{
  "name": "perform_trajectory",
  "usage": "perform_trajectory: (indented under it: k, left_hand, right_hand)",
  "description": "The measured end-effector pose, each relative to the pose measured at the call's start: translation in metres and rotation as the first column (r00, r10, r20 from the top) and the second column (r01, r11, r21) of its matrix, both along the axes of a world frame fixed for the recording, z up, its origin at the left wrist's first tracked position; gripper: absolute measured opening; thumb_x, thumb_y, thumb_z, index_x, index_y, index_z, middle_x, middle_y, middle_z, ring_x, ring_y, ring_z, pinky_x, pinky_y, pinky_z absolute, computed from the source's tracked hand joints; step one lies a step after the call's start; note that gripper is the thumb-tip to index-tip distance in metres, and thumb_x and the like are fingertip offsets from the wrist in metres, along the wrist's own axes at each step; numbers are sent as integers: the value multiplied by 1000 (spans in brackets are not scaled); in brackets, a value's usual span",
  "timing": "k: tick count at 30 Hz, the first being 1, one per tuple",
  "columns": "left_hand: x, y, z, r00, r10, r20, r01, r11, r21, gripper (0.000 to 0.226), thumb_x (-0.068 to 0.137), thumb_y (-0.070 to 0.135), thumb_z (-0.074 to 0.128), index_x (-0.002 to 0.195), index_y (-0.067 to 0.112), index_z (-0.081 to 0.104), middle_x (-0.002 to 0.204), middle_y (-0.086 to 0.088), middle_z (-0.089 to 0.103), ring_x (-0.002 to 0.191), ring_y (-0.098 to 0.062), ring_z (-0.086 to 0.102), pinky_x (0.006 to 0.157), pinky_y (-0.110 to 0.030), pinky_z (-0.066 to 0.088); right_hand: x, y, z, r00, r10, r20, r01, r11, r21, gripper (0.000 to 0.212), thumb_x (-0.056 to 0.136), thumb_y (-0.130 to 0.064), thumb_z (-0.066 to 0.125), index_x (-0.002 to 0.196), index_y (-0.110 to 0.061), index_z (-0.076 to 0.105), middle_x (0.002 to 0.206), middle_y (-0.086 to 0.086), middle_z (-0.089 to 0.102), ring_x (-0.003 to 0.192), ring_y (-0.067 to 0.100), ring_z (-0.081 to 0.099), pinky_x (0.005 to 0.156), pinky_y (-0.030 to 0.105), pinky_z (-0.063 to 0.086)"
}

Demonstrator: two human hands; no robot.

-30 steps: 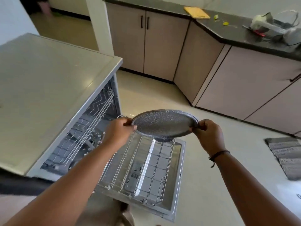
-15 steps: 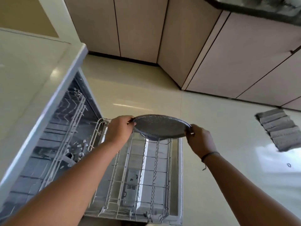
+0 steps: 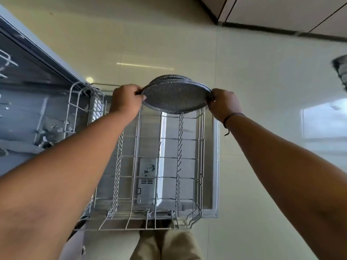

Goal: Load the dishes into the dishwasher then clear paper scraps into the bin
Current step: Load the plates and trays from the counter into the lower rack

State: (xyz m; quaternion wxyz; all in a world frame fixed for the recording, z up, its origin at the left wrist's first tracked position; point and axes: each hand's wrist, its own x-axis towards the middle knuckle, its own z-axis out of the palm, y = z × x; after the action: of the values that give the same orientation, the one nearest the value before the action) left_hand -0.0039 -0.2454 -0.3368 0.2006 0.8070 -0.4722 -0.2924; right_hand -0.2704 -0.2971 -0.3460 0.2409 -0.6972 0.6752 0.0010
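Observation:
A stack of grey speckled plates [image 3: 174,96] hangs tilted over the far end of the pulled-out white wire dish rack [image 3: 201,147]. My left hand [image 3: 126,101] grips the stack's left rim and my right hand [image 3: 224,104] grips its right rim. The rack rests on the lowered dishwasher door [image 3: 216,166], and nothing stands between its tines. The open dishwasher tub [image 3: 28,113] lies to the left. No paper scraps or bin are in view.
Glossy cream floor tiles [image 3: 262,91] surround the door. Beige cabinet fronts [image 3: 281,12] run along the top right. A grey ribbed mat [image 3: 341,70] shows at the right edge. My legs [image 3: 165,246] stand just behind the rack's near edge.
The view has tipped down and closer over the rack. Both hands have carried the plates forward and lower, toward the rack's far end, with the stack tilting more upright.

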Motion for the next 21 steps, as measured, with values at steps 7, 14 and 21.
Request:
perform_trajectory:
  k: [7, 14, 21]
  left_hand:
    - [-4, -6, -37, 999, 32, -21, -32, 999, 17, 23, 83, 15, 70, 106, 10, 73, 100, -10, 73, 92, -26, 65, 75, -24, 45]
    - [-2, 3, -73, 998, 32, -54, -28, 996, 79, 22, 84, 15, 69, 105, 10, 72, 100, -11, 72, 92, -29, 66, 77, -28, 47]
    - [-1, 6, -94, 999, 28, -26, -23, 986, 163, 24, 87, 17, 68, 110, 11, 70, 107, -13, 70, 96, -28, 65, 85, -33, 51]
  right_hand:
    - [3, -8, -29, 1000, -10, -10, 11, 999, 44, 16, 85, -14, 46, 81, -23, 59, 77, 5, 57, 72, 29, 51, 61, 27, 37]
    - [3, -7, -54, 988, 50, -147, -45, 998, 38, 23, 90, -22, 47, 103, -23, 66, 89, 8, 64, 83, 32, 57, 65, 29, 38]
    - [6, -4, -73, 988, 60, -142, -48, 995, 84, 27, 93, -21, 47, 112, -25, 67, 103, 8, 67, 94, 30, 61, 73, 32, 47]
